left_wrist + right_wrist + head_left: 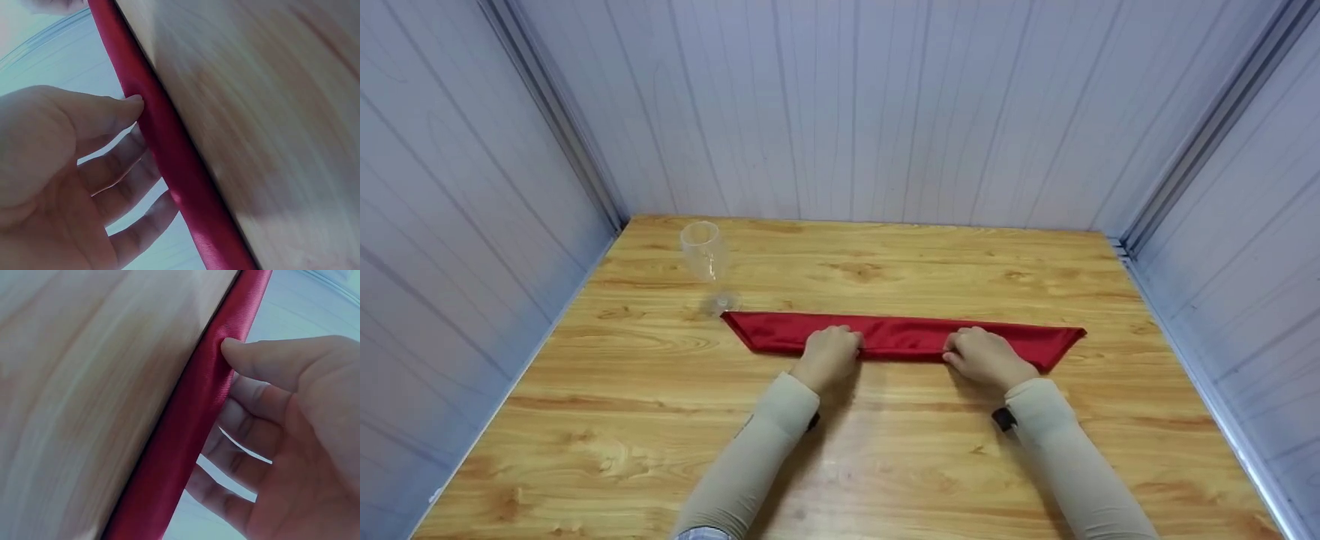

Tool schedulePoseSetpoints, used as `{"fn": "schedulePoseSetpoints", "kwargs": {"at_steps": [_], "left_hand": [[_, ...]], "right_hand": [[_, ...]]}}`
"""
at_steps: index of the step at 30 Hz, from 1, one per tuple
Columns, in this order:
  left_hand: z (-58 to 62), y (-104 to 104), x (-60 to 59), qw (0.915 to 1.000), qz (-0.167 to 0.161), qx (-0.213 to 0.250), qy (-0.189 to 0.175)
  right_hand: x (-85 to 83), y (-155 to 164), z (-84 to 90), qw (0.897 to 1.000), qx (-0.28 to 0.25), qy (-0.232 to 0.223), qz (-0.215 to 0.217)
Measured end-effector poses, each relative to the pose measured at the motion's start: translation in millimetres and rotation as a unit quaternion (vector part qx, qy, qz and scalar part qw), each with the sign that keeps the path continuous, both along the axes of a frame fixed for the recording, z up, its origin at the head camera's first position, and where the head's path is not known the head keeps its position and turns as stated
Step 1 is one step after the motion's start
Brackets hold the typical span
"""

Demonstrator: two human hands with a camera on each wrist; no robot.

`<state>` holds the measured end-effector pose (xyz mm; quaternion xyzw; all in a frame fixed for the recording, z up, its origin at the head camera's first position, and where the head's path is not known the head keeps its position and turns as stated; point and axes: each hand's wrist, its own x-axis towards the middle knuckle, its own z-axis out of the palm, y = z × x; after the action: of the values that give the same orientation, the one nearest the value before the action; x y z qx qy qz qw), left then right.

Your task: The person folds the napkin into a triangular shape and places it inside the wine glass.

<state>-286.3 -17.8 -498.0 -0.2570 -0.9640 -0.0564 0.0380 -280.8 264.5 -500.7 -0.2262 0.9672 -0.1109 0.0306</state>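
Observation:
A shiny red cloth napkin [900,337], folded into a long flat strip with slanted ends, lies crosswise on the wooden table. My left hand [831,354] pinches its near edge left of the middle. In the left wrist view, the thumb of that hand [67,152] presses one side of the red fold and the curled fingers lie behind it. Right of the middle, my right hand [986,357] pinches the same edge. The right wrist view has this hand [292,422] with its thumb on the fold and fingertips partly hidden behind the cloth.
A clear stemmed glass [705,259] stands upright at the back left, its foot close to the napkin's left tip. White panel walls [840,112] border the wooden table [900,465] at the back and on both sides.

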Motion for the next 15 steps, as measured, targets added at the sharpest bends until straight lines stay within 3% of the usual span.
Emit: {"fn": "schedulePoseSetpoints", "kwargs": {"at_steps": [8,15], "left_hand": [[-2.7,0.0,-0.4,0.9999,0.009,0.002,-0.006],[-4.6,0.0,-1.6,0.9991,0.004,0.036,0.022]], "right_hand": [[-0.1,3.6,-2.9,0.999,-0.042,-0.018,-0.003],[-0.5,4.2,-2.0,0.998,-0.053,-0.022,-0.020]]}}
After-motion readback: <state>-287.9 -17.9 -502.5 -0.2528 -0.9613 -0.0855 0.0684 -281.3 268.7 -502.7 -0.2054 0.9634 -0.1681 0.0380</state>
